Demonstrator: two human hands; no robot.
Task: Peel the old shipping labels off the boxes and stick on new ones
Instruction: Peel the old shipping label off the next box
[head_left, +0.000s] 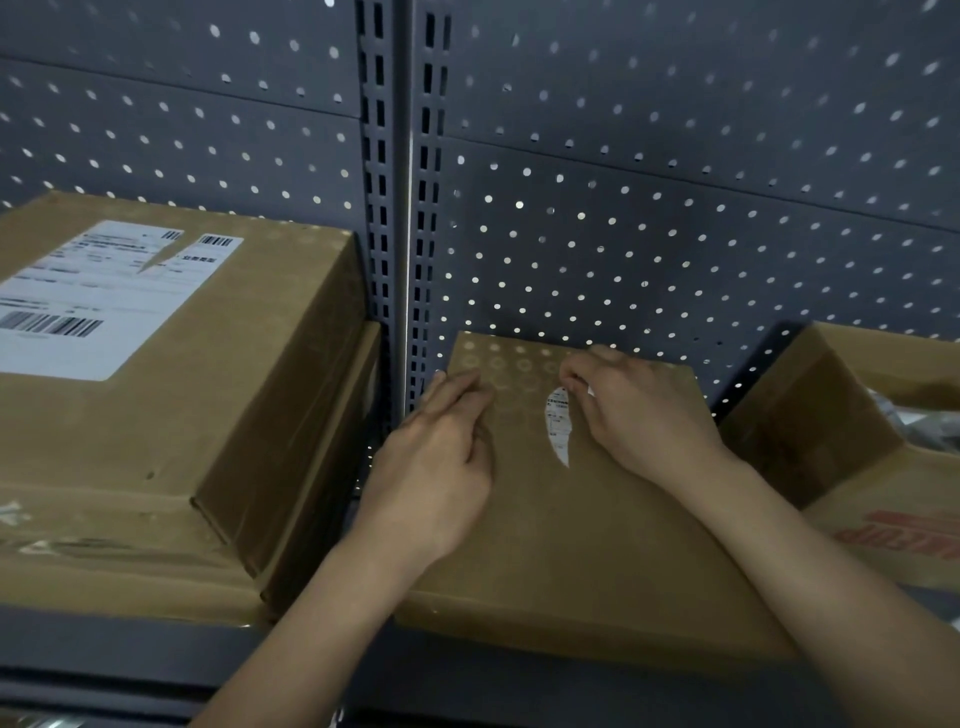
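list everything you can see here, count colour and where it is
middle box: one, brown cardboard, on the shelf under both hands
label strip: one, white torn remnant, stuck on top of the middle box
left boxes: two, brown, stacked at left
shipping label: one, white with barcodes, torn at its far edge, on the upper left box
open box: one, brown with red print, at right
pegboard: one back wall, grey, behind the boxes
shelf: one, dark grey, under the boxes
left hand: one, resting on the middle box's left side
right hand: one, fingertips pinching at the label strip's top end
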